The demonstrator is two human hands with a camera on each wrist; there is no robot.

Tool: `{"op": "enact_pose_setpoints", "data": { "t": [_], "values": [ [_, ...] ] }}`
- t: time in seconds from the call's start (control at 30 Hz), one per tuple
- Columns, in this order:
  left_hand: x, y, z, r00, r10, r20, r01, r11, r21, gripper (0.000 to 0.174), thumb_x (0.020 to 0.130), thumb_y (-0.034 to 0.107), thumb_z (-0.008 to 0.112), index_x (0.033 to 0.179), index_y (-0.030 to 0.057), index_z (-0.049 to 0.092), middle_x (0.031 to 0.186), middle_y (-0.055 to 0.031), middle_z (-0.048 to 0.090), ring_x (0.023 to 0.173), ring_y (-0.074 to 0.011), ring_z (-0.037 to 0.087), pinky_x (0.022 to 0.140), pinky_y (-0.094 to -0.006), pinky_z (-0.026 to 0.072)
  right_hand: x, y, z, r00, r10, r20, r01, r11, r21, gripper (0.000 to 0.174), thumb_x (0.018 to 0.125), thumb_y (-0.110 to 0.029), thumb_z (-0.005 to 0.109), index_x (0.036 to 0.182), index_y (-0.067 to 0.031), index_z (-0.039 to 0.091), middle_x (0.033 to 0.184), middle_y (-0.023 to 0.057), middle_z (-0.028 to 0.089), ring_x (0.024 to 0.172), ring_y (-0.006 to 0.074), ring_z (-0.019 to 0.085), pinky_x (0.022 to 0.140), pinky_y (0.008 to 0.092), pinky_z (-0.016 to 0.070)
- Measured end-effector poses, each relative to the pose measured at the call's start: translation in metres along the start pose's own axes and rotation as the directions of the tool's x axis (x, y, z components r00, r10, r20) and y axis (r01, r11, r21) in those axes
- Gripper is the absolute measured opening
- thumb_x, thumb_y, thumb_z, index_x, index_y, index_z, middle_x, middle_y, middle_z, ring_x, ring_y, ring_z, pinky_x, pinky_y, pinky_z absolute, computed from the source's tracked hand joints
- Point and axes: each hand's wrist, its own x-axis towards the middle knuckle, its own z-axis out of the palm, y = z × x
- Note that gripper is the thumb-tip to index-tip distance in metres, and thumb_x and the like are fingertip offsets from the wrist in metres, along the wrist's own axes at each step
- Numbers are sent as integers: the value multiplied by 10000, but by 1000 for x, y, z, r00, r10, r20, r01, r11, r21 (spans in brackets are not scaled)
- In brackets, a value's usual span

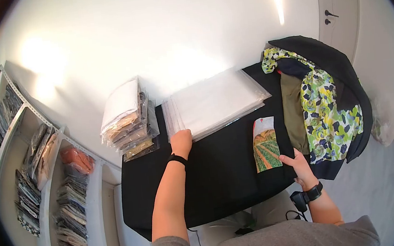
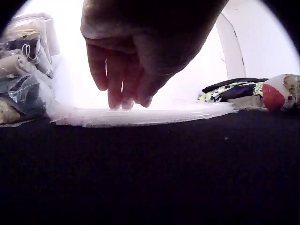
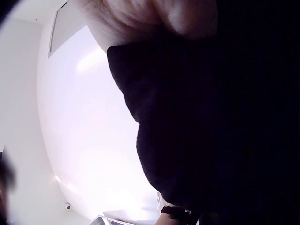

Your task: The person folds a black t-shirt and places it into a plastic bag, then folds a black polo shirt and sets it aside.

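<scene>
My left hand (image 1: 181,143) is at the near left corner of a stack of clear plastic bags (image 1: 216,99). Seen from the left wrist, its fingers (image 2: 115,79) point down and the fingertips meet the top of the bags. My right hand (image 1: 302,167) grips the edge of a black garment (image 1: 282,138), thumb on top and the other fingers hidden beneath. A printed picture of green field rows (image 1: 267,149) shows on this garment's left part. Dark cloth (image 3: 187,122) fills much of the right wrist view, below the palm.
Bagged folded clothes (image 1: 126,116) are piled at the table's left. A flower-patterned garment (image 1: 323,109) and other dark clothes lie heaped on the right. Black cloth (image 1: 202,170) covers the table. Shelves (image 1: 45,187) of packed garments stand at left, a door (image 1: 338,7) at the back right.
</scene>
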Motion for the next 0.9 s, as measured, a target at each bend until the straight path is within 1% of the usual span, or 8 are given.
{"op": "enact_pose_setpoints", "data": {
  "t": [0.1, 0.3, 0.47, 0.53, 0.63, 0.73, 0.83, 0.9],
  "values": [
    [-8, 18, -23, 995, -16, -102, 5, 994, -108, 97, 782, 114, 545, 755, 36, 598, 776, -168, 638, 738, -345, 635, 644, -455, 502, 0, 1, -2, 999, 38, 1, -38, 999, -22, 371, 827, -45, 654, 1180, 3, 546, 1072, 63, 631, 922, 134, 605, 796, 278, 494],
    [-44, 98, -80, 993, 50, 111, -35, 991, -131, 121, 727, 104, 548, 740, 13, 627, 740, -200, 646, 708, -366, 645, 642, -455, 518, -12, -12, 13, 1000, -12, -27, 11, 999, -48, 358, 829, -48, 650, 1170, -9, 550, 1065, 55, 631, 916, 132, 605, 798, 277, 492],
    [-82, 151, -119, 946, 207, 251, -130, 948, -290, 150, 774, 134, 578, 802, -10, 611, 761, -206, 648, 733, -378, 641, 680, -449, 522, -41, -55, 19, 926, -356, -128, 344, 933, -102, 445, 836, -25, 621, 1262, -11, 490, 1170, 68, 592, 1015, 149, 579, 888, 289, 455],
    [-86, 159, -120, 801, 580, 147, -186, 474, -861, 271, 860, 203, 572, 1002, -28, 577, 966, -244, 634, 919, -376, 617, 824, -422, 497, -51, -74, 17, 880, -436, -187, 423, 900, -106, 447, 845, -41, 616, 1269, 2, 482, 1179, 83, 588, 1023, 163, 579, 894, 296, 457],
    [-95, 142, -99, 828, 558, -61, -312, 366, -877, 405, 905, 251, 552, 1202, -17, 487, 1209, -260, 537, 1145, -367, 512, 980, -403, 405, -62, -95, 3, 841, -492, -226, 481, 870, -105, 418, 856, -55, 607, 1256, 1, 497, 1176, 88, 590, 1002, 172, 591, 868, 300, 473],
    [-114, 104, -76, 924, 379, 58, -254, 720, -646, 491, 900, 268, 558, 1300, 8, 439, 1372, -259, 396, 1303, -400, 344, 1066, -415, 312, -74, -103, -16, 817, -498, -289, 472, 867, -160, 412, 861, -63, 604, 1254, 5, 498, 1176, 91, 590, 1002, 175, 590, 873, 300, 469],
    [-139, 96, -65, 895, 387, 223, -183, 773, -607, 538, 890, 316, 564, 1321, 23, 430, 1400, -256, 361, 1314, -415, 322, 1066, -440, 309, -82, -101, -16, 797, -496, -346, 468, 868, -167, 412, 863, -64, 601, 1254, 13, 495, 1177, 94, 588, 1008, 178, 587, 883, 296, 462],
    [-160, 105, -68, 886, 415, 209, -279, 835, -475, 574, 881, 365, 565, 1334, 41, 426, 1396, -250, 369, 1303, -412, 343, 1053, -461, 319, -82, -96, -16, 809, -468, -355, 433, 884, -178, 426, 862, -89, 608, 1258, 15, 488, 1191, 96, 574, 1038, 184, 570, 894, 298, 450]
  ]
}}
